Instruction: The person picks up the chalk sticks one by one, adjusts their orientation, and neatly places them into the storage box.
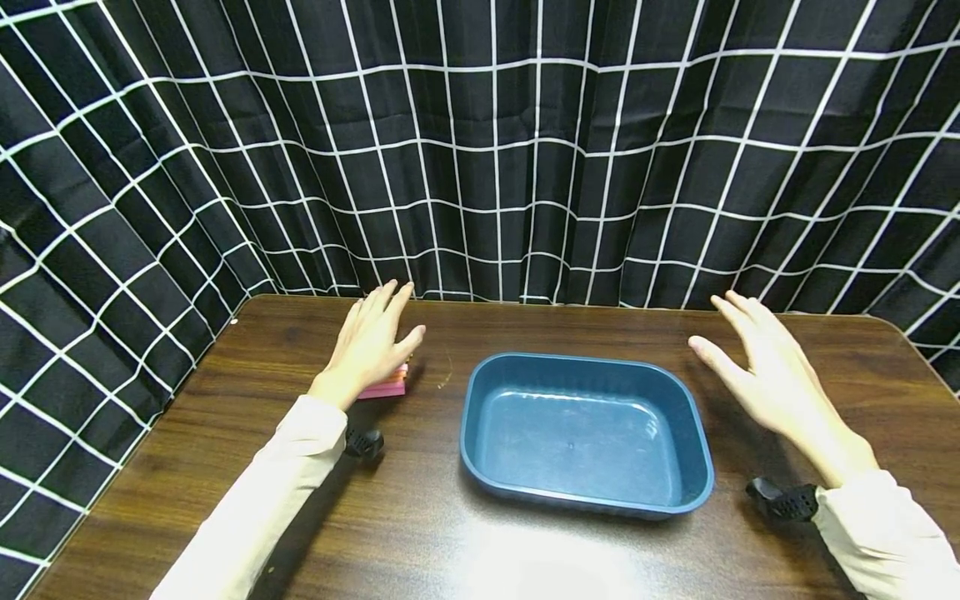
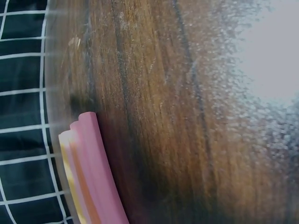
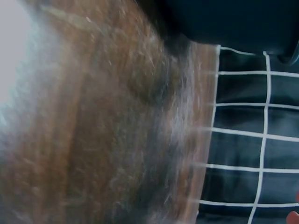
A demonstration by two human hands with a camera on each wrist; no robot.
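My left hand (image 1: 369,342) hovers over a small bundle of pink, orange and yellow strips (image 1: 386,385), fingers extended and holding nothing. The hand hides most of the bundle in the head view. In the left wrist view the strips (image 2: 100,172) lie side by side on the table; their exact kind is unclear. A blue rectangular bin (image 1: 573,442) with rounded corners stands between the hands, with nothing inside. To its right my right hand (image 1: 772,375) is held above the table, fingers spread and apart from the bin. Only fingertips (image 3: 293,217) of it show in the right wrist view.
The brown wood-grain table (image 1: 420,533) carries a bright glare near its front. A black curtain with a white grid (image 1: 495,150) hangs along the back and left edges. Black wrist devices (image 1: 783,500) sit under both wrists.
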